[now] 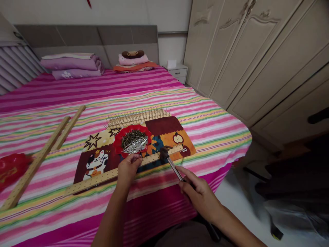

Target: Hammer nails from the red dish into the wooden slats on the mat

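My right hand (197,190) is closed round the handle of a hammer (175,168). The hammer's dark head is over a long, pale wooden strip (102,177) dotted with small holes or marks. My left hand (130,166) is at the strip's near edge, its thumb and fingertips pinched together; whatever is between them is too small to make out. Just beyond that hand, a red scalloped dish (117,145) holds a heap of metal nails (135,140). Strip and dish are on a patterned mat (164,127) with a cartoon cat and other figures.
Behind the dish, a wooden strip (125,118) bristles with upright nails. Two more wooden strips (38,164) (70,127) and a red dish (14,168) are at left on the striped bedspread (210,127). Folded bedding (72,65) sits at the headboard; wardrobes (244,51) stand at right.
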`<action>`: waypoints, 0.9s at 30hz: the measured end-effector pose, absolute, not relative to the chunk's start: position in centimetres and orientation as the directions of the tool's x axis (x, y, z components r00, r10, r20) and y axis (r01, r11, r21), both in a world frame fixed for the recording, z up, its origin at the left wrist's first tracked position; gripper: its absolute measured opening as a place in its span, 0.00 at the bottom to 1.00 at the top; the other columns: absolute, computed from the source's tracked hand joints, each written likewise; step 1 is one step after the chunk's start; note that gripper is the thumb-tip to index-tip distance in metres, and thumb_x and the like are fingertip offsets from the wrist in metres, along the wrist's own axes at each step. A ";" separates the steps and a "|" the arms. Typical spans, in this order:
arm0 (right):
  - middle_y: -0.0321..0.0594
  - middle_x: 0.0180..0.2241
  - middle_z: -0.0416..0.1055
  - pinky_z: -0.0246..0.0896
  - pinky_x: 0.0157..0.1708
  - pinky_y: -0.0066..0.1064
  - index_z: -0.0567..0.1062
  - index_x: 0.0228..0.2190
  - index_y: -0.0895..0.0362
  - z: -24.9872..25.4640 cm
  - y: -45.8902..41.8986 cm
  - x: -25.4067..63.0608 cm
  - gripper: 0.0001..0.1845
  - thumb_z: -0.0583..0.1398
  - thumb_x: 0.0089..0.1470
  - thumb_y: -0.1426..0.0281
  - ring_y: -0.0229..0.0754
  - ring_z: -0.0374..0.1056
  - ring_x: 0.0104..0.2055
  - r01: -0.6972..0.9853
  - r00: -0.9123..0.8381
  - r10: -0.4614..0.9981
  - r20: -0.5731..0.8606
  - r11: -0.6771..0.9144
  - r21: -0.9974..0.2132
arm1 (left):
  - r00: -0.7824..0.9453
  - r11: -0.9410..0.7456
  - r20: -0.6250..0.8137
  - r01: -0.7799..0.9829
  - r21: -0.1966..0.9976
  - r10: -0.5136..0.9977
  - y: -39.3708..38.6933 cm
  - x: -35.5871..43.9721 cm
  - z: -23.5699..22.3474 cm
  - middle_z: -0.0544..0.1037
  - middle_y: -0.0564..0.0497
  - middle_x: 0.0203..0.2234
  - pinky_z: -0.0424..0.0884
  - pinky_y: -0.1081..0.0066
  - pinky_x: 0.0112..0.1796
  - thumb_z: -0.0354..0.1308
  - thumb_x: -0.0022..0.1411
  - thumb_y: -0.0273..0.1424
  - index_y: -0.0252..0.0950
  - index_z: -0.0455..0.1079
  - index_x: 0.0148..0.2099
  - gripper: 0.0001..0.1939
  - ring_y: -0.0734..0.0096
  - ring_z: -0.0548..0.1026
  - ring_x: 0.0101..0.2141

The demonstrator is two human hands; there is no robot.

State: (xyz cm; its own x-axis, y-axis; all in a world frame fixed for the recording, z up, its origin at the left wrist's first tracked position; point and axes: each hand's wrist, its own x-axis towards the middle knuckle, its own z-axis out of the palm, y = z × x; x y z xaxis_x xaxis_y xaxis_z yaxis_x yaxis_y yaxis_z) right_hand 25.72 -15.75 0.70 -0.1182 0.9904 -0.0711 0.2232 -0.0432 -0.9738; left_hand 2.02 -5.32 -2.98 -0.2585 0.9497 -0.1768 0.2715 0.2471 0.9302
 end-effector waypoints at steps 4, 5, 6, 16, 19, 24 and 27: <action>0.30 0.22 0.62 0.54 0.25 0.27 0.67 0.54 0.58 0.7 -15.8 25.7 0.24 0.53 0.57 0.67 0.35 0.57 0.23 0.225 -0.119 0.991 -0.068 -0.040 -0.974 | -0.272 0.209 -0.106 0.387 0.898 0.956 -5.5 2.2 -3.2 0.76 0.55 0.21 0.64 0.73 0.30 0.59 0.41 0.40 0.38 0.72 0.27 0.12 0.72 0.71 0.25; 0.30 0.22 0.62 0.54 0.25 0.27 0.67 0.54 0.58 0.7 -15.8 25.7 0.24 0.53 0.57 0.67 0.35 0.57 0.23 0.227 -0.119 0.990 -0.071 -0.042 -0.973 | -0.274 0.204 -0.090 0.423 0.883 0.958 -5.7 2.3 -3.2 0.76 0.55 0.21 0.64 0.73 0.30 0.59 0.42 0.39 0.39 0.72 0.27 0.11 0.71 0.72 0.26; 0.30 0.22 0.62 0.54 0.25 0.27 0.67 0.54 0.58 0.8 -15.8 25.7 0.23 0.53 0.57 0.66 0.35 0.57 0.23 0.227 -0.118 0.990 -0.073 -0.044 -0.973 | -0.273 0.197 -0.074 0.456 0.868 0.959 -5.8 2.3 -3.2 0.77 0.55 0.21 0.64 0.72 0.30 0.58 0.42 0.39 0.39 0.72 0.27 0.10 0.71 0.72 0.26; 0.27 0.20 0.57 0.47 0.18 0.23 0.66 0.54 0.54 2.4 -14.7 23.7 0.22 0.52 0.58 0.71 0.32 0.51 0.19 0.191 -0.266 0.964 -0.011 0.042 -0.981 | -0.235 0.109 0.049 0.612 0.784 0.971 -5.9 2.4 -3.6 0.78 0.54 0.24 0.65 0.71 0.33 0.56 0.46 0.37 0.41 0.72 0.25 0.07 0.68 0.73 0.28; 0.27 0.19 0.57 0.48 0.18 0.23 0.64 0.56 0.53 2.7 -13.7 22.5 0.24 0.52 0.58 0.73 0.32 0.52 0.19 0.174 -0.328 0.945 0.005 0.066 -0.983 | -0.233 0.106 0.053 0.620 0.777 0.971 -5.9 2.4 -3.6 0.77 0.55 0.23 0.65 0.72 0.32 0.56 0.47 0.36 0.41 0.72 0.25 0.06 0.69 0.72 0.27; 0.27 0.20 0.59 0.50 0.21 0.23 0.65 0.56 0.50 2.7 -12.3 21.1 0.27 0.52 0.55 0.77 0.32 0.53 0.21 0.218 -0.374 0.926 0.041 0.131 -0.967 | -0.223 0.114 0.042 0.641 0.759 0.974 -6.1 2.6 -3.4 0.75 0.54 0.21 0.63 0.72 0.31 0.55 0.48 0.36 0.40 0.71 0.25 0.06 0.70 0.70 0.25; 0.28 0.21 0.59 0.49 0.20 0.23 0.67 0.55 0.51 2.8 -12.6 21.0 0.26 0.52 0.55 0.76 0.32 0.51 0.21 0.228 -0.367 0.930 0.025 0.115 -0.967 | -0.213 0.089 0.070 0.655 0.751 0.974 -6.2 2.6 -3.5 0.75 0.54 0.23 0.63 0.72 0.31 0.55 0.49 0.35 0.40 0.71 0.25 0.07 0.71 0.70 0.26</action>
